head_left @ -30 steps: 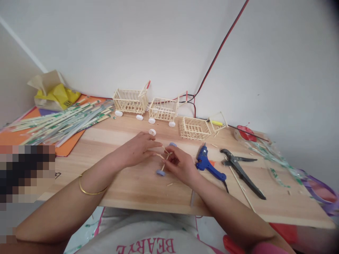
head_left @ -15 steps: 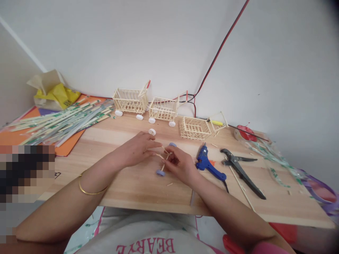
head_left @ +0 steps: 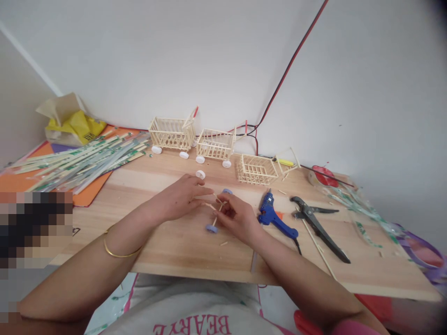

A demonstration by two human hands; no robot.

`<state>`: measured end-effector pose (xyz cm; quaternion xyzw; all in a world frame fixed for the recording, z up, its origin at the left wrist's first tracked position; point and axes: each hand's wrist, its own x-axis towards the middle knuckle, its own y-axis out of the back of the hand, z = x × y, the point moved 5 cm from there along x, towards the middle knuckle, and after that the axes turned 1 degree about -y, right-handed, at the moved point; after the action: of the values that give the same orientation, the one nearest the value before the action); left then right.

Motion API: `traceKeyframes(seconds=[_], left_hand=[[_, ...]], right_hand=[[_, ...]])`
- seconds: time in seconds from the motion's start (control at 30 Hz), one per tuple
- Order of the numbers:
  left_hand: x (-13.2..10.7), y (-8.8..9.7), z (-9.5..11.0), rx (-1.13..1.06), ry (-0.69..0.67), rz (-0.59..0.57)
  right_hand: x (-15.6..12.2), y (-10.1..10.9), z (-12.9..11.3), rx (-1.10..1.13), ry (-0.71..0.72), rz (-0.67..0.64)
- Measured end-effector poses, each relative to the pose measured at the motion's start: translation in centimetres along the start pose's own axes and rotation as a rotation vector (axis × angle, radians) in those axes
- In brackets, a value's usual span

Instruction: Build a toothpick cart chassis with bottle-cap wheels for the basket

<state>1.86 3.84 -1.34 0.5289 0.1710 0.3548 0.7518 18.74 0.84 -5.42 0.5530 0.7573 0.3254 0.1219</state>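
Note:
A small wheeled stick frame lies between my hands, its thin wooden axle (head_left: pixel 214 220) carrying a blue-grey wheel at either end. My right hand (head_left: pixel 239 216) pinches this frame near the middle of the axle, its fingers hiding part of the joint. Two slim sticks reach leftward from there to the fingertips of my left hand (head_left: pixel 181 197), which is closed on their ends. Beyond my left hand a loose white wheel (head_left: pixel 200 174) rests on the tabletop. A blue glue gun (head_left: pixel 274 216) lies just right of my right hand.
Two wheeled stick carts (head_left: pixel 171 135) and a wheelless stick basket (head_left: pixel 258 170) stand along the wall. Black cutting pliers (head_left: pixel 319 228) lie at right beside a long stick. Packaged sticks (head_left: pixel 87 160) are heaped at left. A blurred-out patch covers the left edge.

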Motion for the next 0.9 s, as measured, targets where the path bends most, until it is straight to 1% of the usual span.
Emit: traceKeyframes(seconds=[0.33, 0.6, 0.9], left_hand=[[-0.06, -0.04, 0.07, 0.005, -0.008, 0.000], [-0.09, -0.06, 0.00, 0.007, -0.010, 0.006], [-0.25, -0.15, -0.08, -0.020, -0.005, -0.006]], right_hand=[[-0.02, 0.06, -0.03, -0.017, 0.024, 0.006], [-0.07, -0.15, 0.32, 0.007, 0.004, -0.003], [0.02, 0.23, 0.05, 0.010, -0.014, -0.002]])
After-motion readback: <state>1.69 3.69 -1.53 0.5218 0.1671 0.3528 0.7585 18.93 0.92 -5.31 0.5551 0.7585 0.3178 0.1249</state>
